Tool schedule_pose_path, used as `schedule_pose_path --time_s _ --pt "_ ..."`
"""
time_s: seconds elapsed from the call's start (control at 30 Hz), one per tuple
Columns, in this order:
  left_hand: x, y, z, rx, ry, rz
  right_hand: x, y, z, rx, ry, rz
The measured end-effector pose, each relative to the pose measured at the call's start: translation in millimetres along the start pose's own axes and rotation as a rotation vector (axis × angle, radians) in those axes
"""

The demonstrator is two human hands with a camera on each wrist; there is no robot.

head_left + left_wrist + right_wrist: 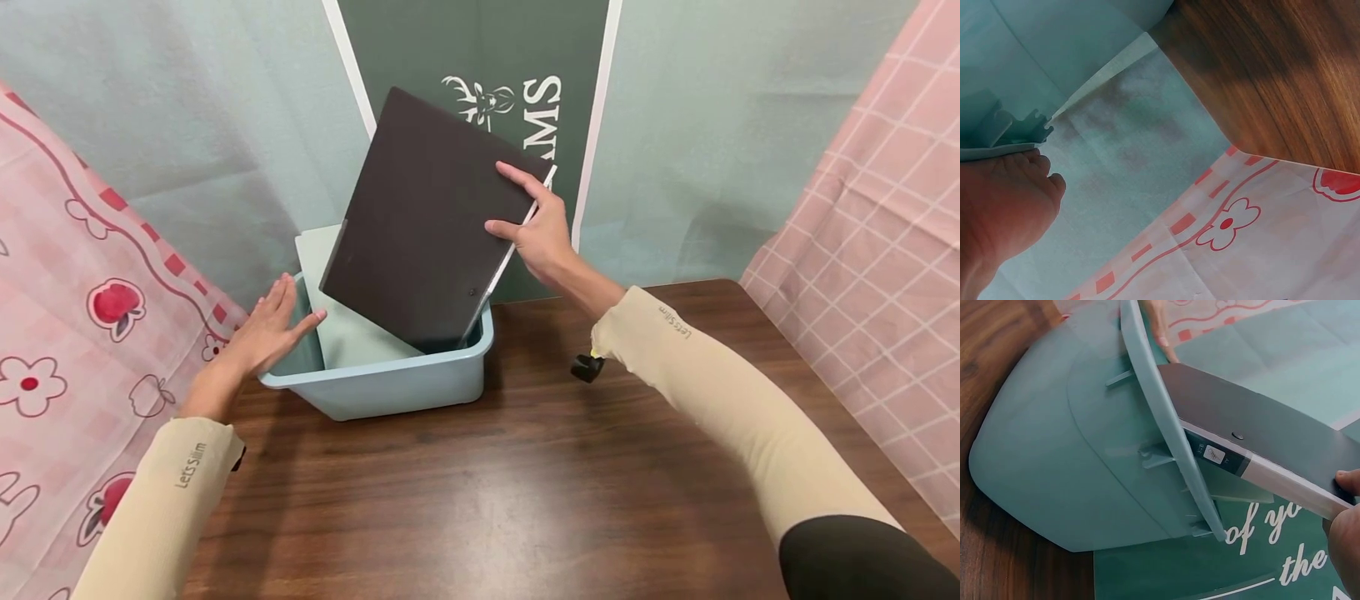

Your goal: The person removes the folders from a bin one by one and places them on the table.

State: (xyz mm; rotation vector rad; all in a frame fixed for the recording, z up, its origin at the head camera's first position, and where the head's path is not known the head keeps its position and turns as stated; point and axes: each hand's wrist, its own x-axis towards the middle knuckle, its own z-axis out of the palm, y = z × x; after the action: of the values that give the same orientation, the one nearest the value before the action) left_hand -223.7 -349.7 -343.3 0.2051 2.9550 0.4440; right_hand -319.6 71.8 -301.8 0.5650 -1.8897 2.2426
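- Table (525,483): brown wood grain with a slight sheen; with such a smooth top, the bin would best be steadied against sliding.
- Blue bin (405,387): at about 10 o'clock from the table's middle, smooth moulded plastic with rounded corners; its rolled rim is the edge to avoid scraping.
- Dark binder (435,208): tilted, lower end inside the bin, upper part leaning towards 12 o'clock. Flat, matte and stiff-looking, it should handle best with its free corners clear of the rim.
- Pale green sheet (345,333): flat, behind the binder; best not caught by its lower edge.
- Right hand (542,233): at the binder's 3 o'clock, pinching its white spine edge; a firm thumb would limit twisting.
- Left hand (264,333): at the bin's 9 o'clock rim, fingers outstretched; pressure cannot be told.
- Spine label (1214,454): small white square on a dark band.
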Motion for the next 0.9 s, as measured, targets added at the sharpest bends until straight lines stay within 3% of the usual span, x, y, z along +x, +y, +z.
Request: schedule_pose_path --time_s 0.5,0.9 --pt "-0.4 5.5 -1.2 -0.011 -0.001 0.021 -0.9 -14.2 -24.3 0.139 0.082 -0.040" --pt "-0.3 3.7 -0.4 -0.015 0.009 0.059 -4.1 -27.0 -43.5 0.277 0.149 -0.007"
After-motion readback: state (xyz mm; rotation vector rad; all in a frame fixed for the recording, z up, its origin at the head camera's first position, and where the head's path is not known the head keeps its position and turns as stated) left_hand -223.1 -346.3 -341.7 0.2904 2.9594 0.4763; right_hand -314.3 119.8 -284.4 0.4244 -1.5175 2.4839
